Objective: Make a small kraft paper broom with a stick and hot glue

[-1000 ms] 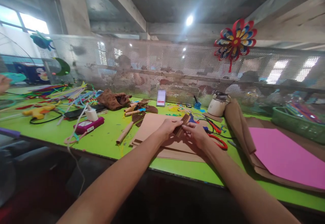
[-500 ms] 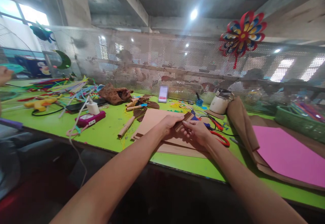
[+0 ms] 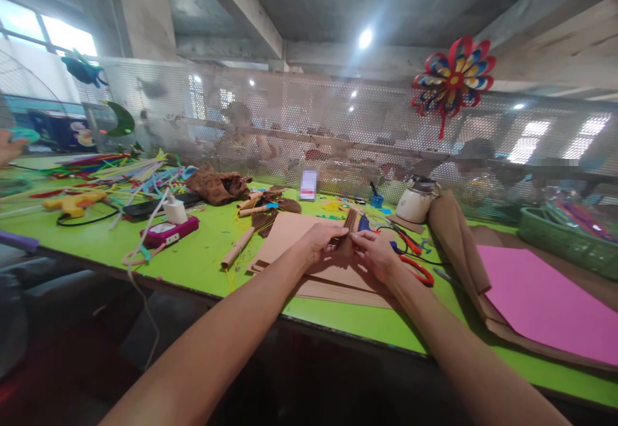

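A small bundle of pleated brown paper is held up between my two hands, its folds standing nearly upright. My left hand grips it from the left, fingers partly hidden behind the folds. My right hand pinches its right side with thumb and fingertips. Beneath them lies a stack of brown paper sheets on the green table. Close to my right hand are red-handled scissors and a blue tool, partly covered by the hand.
Left of the stack are a rolled paper tube, a purple power strip and a yellow glue gun. To the right stand a white jug, pink paper and a green basket. Another person's hand shows far left.
The pleated paper has turned from slanting to nearly upright, and its folds have spread a little. Both hands keep hold of it. The camera view has shifted slightly.
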Demonstrator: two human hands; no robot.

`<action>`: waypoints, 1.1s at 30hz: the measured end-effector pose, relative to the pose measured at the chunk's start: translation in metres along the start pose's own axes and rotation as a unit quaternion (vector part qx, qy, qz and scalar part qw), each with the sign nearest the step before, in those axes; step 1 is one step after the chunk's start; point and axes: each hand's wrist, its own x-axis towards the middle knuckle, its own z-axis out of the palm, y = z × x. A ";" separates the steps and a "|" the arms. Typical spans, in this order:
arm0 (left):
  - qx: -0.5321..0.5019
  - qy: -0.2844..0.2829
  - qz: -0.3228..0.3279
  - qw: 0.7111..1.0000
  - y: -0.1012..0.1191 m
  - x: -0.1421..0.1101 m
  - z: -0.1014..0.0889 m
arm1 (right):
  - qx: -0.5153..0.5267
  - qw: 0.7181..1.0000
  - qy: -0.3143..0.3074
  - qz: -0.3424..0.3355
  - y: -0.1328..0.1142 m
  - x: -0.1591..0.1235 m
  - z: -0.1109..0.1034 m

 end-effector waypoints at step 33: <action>0.013 0.028 0.078 0.996 0.001 -0.001 0.001 | -0.077 0.993 -0.013 -0.090 -0.001 0.002 -0.002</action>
